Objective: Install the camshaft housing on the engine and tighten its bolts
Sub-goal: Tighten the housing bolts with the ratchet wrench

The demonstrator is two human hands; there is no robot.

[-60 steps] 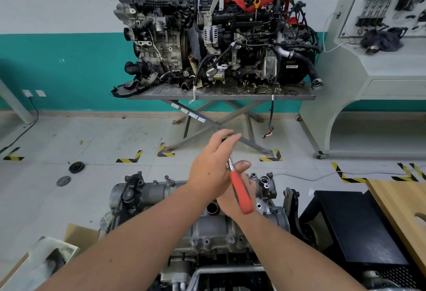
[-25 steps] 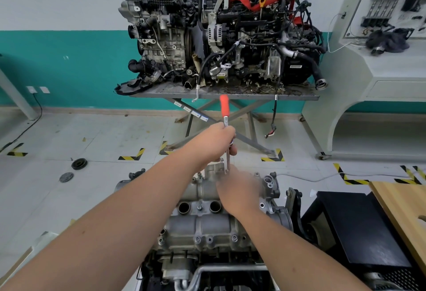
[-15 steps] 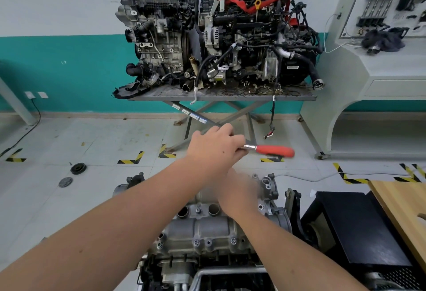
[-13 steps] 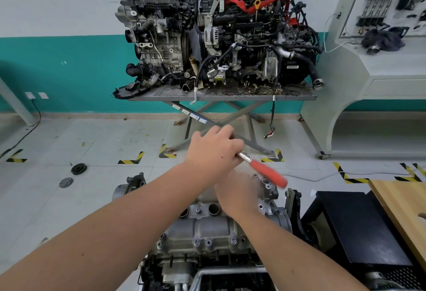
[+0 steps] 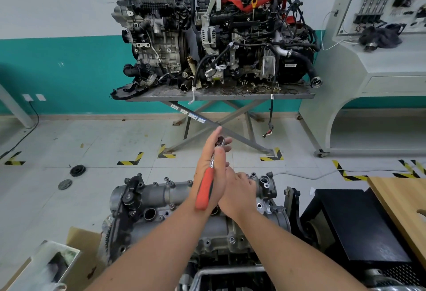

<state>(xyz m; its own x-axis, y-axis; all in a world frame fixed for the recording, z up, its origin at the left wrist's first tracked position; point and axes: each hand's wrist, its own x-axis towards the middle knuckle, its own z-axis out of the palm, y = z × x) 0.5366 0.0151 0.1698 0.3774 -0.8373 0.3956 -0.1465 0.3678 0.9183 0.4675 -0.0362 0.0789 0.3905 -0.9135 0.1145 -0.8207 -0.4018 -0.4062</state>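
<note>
The silver camshaft housing (image 5: 166,196) sits on top of the engine (image 5: 214,233) just below me, with bolts along its near edge. My left hand (image 5: 213,164) is raised over the housing's far side. It holds a ratchet (image 5: 205,189) by the head, thumb pinching the metal shaft, and the red handle points back along my forearm. My right hand (image 5: 239,189) lies just under and right of the left hand, its fingers curved down onto the housing's far edge. Whatever is under those fingers is hidden.
Two dismantled engines stand on a scissor-lift table (image 5: 219,96) against the teal wall. A black cabinet (image 5: 357,221) and a wooden tabletop (image 5: 403,203) are at right, a cardboard box (image 5: 78,256) at lower left. Two black discs (image 5: 77,170) lie on the floor.
The ratchet handle has swung clockwise: pointing away a second ago, then to the right, now back toward me. My right hand has stayed on the housing's far side.
</note>
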